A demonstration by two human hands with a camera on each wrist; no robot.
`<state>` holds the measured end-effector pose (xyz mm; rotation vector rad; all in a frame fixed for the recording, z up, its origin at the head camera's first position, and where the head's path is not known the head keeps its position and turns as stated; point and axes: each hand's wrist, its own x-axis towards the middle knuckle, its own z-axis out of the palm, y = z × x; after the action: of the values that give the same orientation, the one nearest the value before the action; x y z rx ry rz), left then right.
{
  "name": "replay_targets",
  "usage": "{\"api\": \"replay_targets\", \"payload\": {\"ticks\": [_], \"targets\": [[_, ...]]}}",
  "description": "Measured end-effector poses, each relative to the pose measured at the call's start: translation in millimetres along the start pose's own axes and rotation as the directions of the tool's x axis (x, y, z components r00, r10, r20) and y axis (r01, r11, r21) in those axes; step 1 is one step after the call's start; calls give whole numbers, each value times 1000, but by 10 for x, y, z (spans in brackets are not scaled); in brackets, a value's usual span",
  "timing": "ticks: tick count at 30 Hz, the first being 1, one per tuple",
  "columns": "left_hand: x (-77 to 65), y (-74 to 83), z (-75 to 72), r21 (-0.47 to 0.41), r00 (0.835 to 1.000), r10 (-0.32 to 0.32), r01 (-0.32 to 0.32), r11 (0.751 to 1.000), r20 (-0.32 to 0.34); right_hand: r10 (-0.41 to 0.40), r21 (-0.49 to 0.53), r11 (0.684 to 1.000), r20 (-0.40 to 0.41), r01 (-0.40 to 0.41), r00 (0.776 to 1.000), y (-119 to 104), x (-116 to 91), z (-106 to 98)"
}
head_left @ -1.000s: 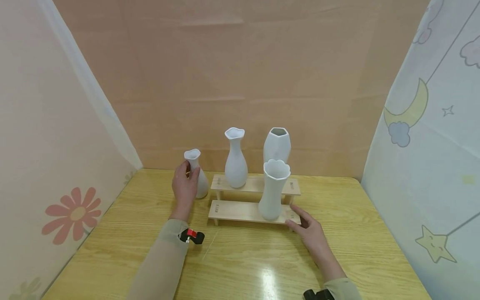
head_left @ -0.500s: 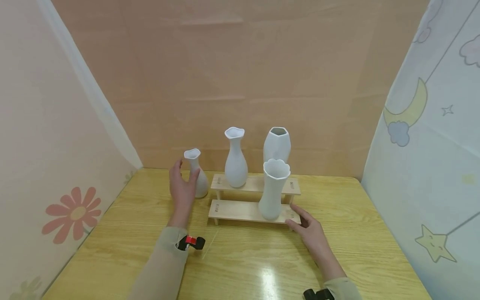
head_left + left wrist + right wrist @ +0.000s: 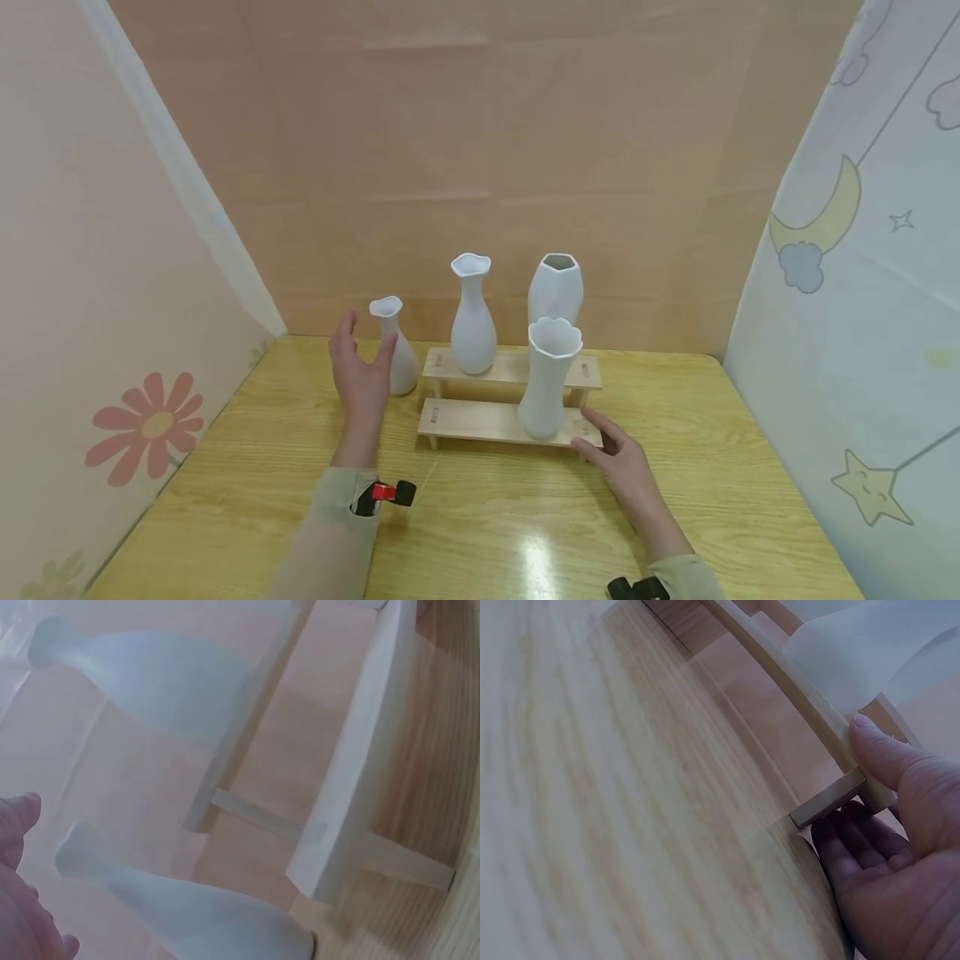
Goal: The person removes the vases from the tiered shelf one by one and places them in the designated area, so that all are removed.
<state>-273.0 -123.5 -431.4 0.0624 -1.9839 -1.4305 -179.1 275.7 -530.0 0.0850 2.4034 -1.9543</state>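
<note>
My left hand [image 3: 362,382] is spread beside a small white vase [image 3: 402,367] with a wavy rim, which stands upright on the table left of a two-step wooden stand [image 3: 472,419]. In the left wrist view a gap shows between the fingertips [image 3: 28,806] and that vase. My right hand [image 3: 624,468] grips the right end of the stand's lower step, its thumb [image 3: 870,731] on the board edge and its fingers curled below by the leg. Near that thumb a scalloped-rim vase [image 3: 543,400] stands on the lower step.
A slender wavy-rimmed vase [image 3: 472,333] stands on the upper step at left. Behind the scalloped vase is a faceted vase [image 3: 555,292], its base hidden. A wooden table [image 3: 480,517] lies below, with a plain backdrop [image 3: 480,167] behind and printed cloth [image 3: 885,333] at the side.
My left hand has let go of the small vase and drawn back left, its fingers spreading. The vase stays in place, and my right hand keeps its hold on the stand.
</note>
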Motion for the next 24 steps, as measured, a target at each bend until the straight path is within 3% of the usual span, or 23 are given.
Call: {"api": "replay_targets", "payload": {"ticks": [14, 24], "targets": [[-94, 317, -67, -100, 997, 64, -69, 993, -47, 11, -8, 1000, -1, -11, 1000, -36, -15, 2], [-260, 535, 28, -177, 995, 103, -100, 979, 7, 8, -6, 1000, -5, -8, 1000, -40, -9, 8]]}}
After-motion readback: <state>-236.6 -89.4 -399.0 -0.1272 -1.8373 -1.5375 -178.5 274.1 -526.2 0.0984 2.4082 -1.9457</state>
